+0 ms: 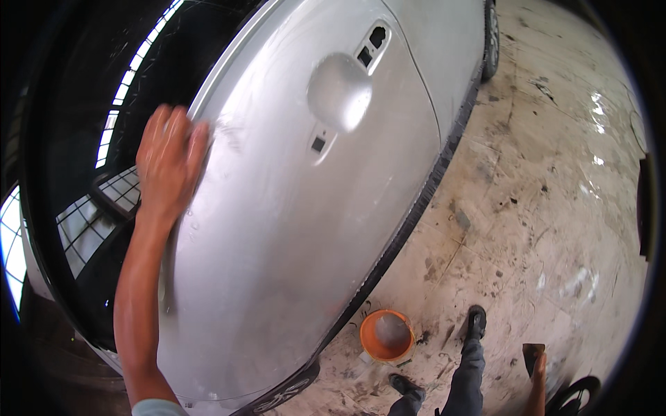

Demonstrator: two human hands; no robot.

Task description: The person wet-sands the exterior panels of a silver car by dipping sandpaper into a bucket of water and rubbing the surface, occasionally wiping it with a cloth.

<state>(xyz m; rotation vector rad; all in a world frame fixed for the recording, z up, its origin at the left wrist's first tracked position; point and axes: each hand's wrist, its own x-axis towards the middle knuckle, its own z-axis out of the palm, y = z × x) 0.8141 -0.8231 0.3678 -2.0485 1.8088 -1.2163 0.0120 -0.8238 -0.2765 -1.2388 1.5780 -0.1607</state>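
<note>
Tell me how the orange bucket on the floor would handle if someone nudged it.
The bucket would probably slosh, since grayish liquid seems to sit inside. That liquid likely makes it heavier than it would be empty. A hard push could spill some, as the top looks open.

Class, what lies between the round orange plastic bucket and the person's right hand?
In the head view, the dark-trousered right leg lies between bucket and right hand, with pale floor around.

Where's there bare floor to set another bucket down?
Stained floor lies open between the silver car and the dark object at far right. Crowded lower down: orange bucket, feet, and the right hand holding a dark flat piece.
</note>
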